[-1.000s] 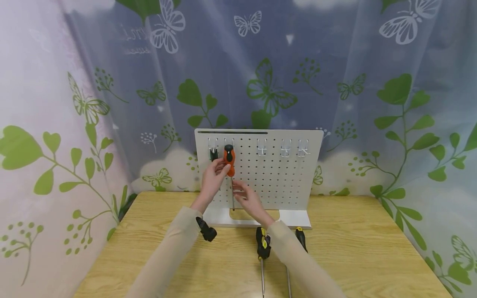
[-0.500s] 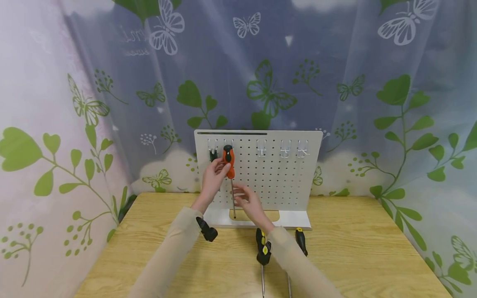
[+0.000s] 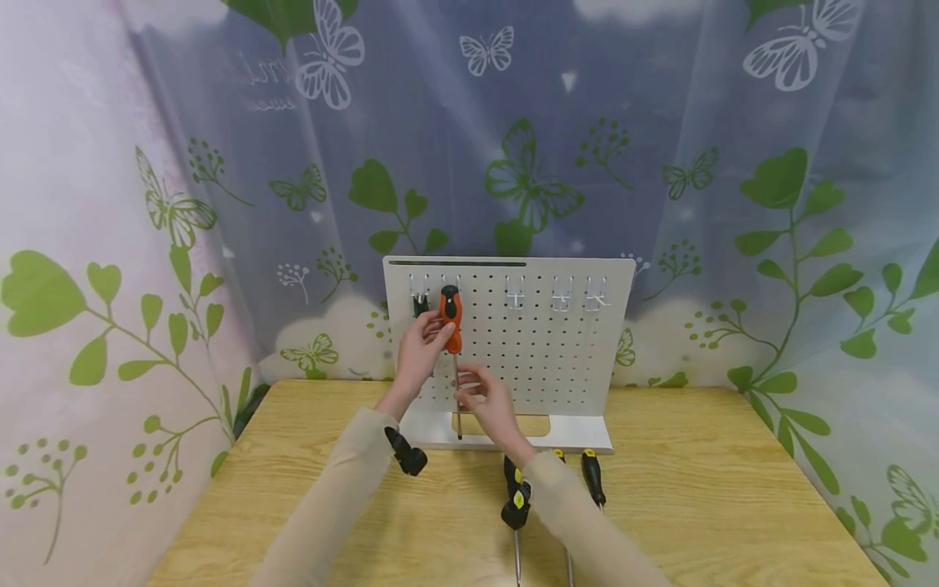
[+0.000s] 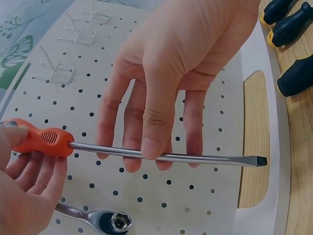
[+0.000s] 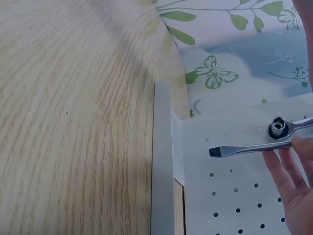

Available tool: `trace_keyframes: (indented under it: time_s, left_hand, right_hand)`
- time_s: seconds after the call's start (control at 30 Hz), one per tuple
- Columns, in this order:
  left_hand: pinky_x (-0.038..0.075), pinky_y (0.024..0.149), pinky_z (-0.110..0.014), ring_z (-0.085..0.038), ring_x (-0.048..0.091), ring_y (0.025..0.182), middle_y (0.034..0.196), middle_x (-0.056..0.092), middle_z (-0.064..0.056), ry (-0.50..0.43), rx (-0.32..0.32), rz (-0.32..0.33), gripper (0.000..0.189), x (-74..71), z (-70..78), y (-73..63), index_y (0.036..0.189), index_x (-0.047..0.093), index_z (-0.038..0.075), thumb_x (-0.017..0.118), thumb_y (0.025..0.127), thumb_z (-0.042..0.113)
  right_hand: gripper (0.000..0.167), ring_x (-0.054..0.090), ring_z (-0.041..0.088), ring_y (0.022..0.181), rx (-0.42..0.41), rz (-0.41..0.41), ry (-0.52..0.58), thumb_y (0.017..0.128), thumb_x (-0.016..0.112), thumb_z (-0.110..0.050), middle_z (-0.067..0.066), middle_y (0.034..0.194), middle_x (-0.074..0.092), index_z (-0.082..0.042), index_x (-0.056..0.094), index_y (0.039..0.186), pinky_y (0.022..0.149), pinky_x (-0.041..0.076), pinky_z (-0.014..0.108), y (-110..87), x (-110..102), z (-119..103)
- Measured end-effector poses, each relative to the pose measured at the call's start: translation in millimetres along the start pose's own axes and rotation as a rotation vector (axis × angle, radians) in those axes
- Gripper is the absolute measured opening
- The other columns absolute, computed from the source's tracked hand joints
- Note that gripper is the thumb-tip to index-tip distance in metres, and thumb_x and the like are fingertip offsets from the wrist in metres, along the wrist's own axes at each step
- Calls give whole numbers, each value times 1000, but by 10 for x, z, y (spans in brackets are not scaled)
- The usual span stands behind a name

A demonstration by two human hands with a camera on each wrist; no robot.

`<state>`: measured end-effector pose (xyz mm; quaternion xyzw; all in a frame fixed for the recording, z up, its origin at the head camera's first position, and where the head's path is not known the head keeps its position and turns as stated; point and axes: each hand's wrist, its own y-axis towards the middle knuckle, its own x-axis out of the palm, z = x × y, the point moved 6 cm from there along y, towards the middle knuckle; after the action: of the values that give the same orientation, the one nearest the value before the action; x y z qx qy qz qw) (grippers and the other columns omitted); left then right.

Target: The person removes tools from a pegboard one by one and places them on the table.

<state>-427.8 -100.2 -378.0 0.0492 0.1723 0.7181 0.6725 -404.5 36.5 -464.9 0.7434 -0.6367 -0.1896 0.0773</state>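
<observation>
A flat-head screwdriver (image 3: 454,341) with an orange and black handle stands almost upright before the white pegboard (image 3: 543,350), its tip down. My left hand (image 3: 420,352) grips the handle (image 4: 54,139). Lower down, my right hand (image 3: 493,405) pinches the steel shaft between thumb and fingers, as the left wrist view shows. The flat tip (image 5: 217,152) sticks out past the right hand. Beside the screwdriver, a socket wrench (image 4: 117,223) lies along the board; the left hand hides most of it in the head view.
Several clear hooks (image 3: 516,292) line the board's upper part. Dark-handled screwdrivers (image 3: 592,477) lie on the wooden table (image 3: 682,489) in front of the board, partly under the right forearm. The board's base (image 3: 579,432) has a cutout.
The screwdriver's tip has moved down and nearer to me, while its handle has shifted only slightly. The right fingers have moved slightly down and left along the shaft.
</observation>
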Motion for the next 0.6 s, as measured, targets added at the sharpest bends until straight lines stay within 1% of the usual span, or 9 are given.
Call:
trace_keyframes:
  time_s: [0.17,0.3,0.47,0.5,0.53,0.6]
  left_hand:
    - [54,101,-47,-35,61,121,131,64,-23,1,-4,0,44,0,-2,-21,139,53,-2,65,101,18]
    - [55,99,-46,-35,61,120,132,63,-22,-21,-10,-8,45,10,-4,-46,140,52,-2,65,101,18]
    - [56,99,-46,-36,61,121,132,63,-23,-60,-9,-9,44,3,-7,-88,139,53,-2,65,101,17]
    - [55,100,-47,-36,61,121,132,62,-23,-69,-9,-11,44,-1,-1,-102,139,53,-2,65,101,18]
    - [55,100,-47,-37,61,121,132,62,-24,-69,-12,-13,45,-4,47,-136,139,52,-3,65,101,16]
    - [54,101,-48,-39,60,121,133,61,-25,-73,-11,-15,46,-8,62,-161,140,52,-3,64,101,17]
  right_hand:
    - [41,69,32,96,-24,-11,-9,93,67,5,18,114,69,1,59,133,72,64,29,-35,-4,-26]
    - [40,69,32,94,-29,-7,-25,93,68,5,16,113,70,-1,60,132,71,64,29,-68,-18,-43]
    - [42,69,31,93,-23,-16,-22,93,68,5,16,113,70,-2,60,134,71,64,29,-110,-22,-58]
    - [42,69,31,93,-20,-19,-19,93,68,5,15,113,70,-2,59,134,71,64,29,-120,-21,-63]
    - [42,69,31,94,-16,-21,-14,93,68,5,15,113,70,-2,59,134,72,63,29,-129,-20,-70]
    - [40,69,36,94,-28,-24,-1,93,67,6,19,113,69,0,60,132,72,64,32,-184,-26,-200]
